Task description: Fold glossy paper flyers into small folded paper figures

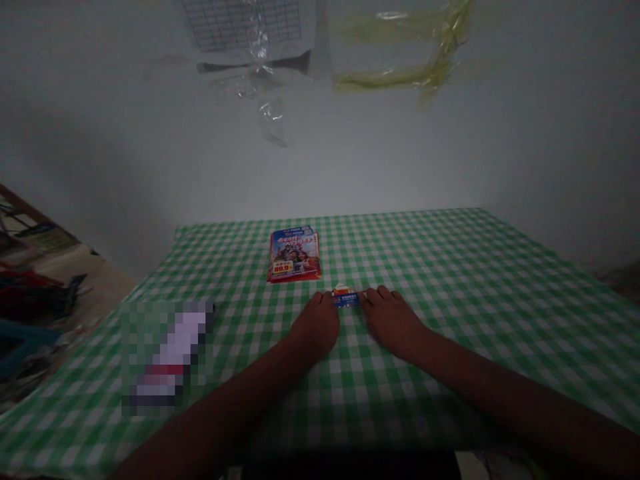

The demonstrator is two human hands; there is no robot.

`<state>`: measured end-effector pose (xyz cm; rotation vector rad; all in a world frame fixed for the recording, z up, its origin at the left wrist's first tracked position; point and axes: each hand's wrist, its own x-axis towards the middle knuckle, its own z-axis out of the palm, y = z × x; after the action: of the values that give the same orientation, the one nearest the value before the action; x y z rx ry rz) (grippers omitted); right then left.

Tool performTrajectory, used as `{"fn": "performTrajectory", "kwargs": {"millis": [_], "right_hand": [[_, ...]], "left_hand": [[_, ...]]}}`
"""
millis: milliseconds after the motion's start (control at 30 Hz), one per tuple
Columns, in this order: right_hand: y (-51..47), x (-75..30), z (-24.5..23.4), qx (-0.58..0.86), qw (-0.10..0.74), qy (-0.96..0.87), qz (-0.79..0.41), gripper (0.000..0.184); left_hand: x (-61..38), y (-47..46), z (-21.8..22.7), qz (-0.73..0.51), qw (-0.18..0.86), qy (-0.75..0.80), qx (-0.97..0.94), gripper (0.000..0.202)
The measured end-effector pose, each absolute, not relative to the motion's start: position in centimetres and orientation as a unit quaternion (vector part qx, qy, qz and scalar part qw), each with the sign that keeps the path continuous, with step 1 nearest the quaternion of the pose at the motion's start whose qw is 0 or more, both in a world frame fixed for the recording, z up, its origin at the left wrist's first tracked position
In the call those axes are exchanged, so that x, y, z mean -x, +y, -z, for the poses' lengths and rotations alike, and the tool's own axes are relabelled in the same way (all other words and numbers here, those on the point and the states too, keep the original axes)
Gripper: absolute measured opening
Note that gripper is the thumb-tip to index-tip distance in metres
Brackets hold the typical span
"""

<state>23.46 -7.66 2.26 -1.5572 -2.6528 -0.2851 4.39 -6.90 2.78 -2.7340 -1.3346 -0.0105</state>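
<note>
A small folded flyer (346,299), blue with red, yellow and white print, lies low over the checked cloth between my two hands. My left hand (318,323) has its fingers closed on the flyer's left edge. At the opposite edge, my right hand (390,321) pinches the flyer with bent fingers. The fingers cover both ends of it. Just beyond my left hand rests a stack of printed flyers (294,257) in blue and red, showing people and the figure 89.9. Its sheets are slightly out of line.
A green and white checked tablecloth (430,260) covers the table. At the left is a blurred-out, long phone-like object (177,350). Behind the table stands a pale wall (380,160) with tape on it. A blue item (30,343) and clutter are on the floor at left.
</note>
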Motion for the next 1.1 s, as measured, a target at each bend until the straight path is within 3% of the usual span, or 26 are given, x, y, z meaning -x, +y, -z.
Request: {"fn": "performTrajectory", "kwargs": {"millis": [133, 333, 433, 1100], "right_hand": [[-7.1, -23.5, -2.1, 0.517, 0.027, -0.853, 0.072, 0.032], [-7.1, -23.3, -2.8, 0.522, 0.024, -0.851, 0.059, 0.031], [-7.2, -23.4, -3.1, 0.527, 0.016, -0.847, 0.068, 0.032], [-8.5, -25.4, -4.2, 0.507, -0.010, -0.857, 0.093, 0.023]], "left_hand": [[-4.1, -6.3, -3.7, -0.026, 0.056, -0.385, 0.921, 0.032], [-4.8, -7.4, -2.9, 0.084, 0.050, -0.448, 0.889, 0.038], [-5.3, -8.1, -2.7, 0.064, 0.055, -0.448, 0.890, 0.046], [-5.6, -8.2, -3.0, 0.027, 0.049, -0.461, 0.886, 0.047]]}}
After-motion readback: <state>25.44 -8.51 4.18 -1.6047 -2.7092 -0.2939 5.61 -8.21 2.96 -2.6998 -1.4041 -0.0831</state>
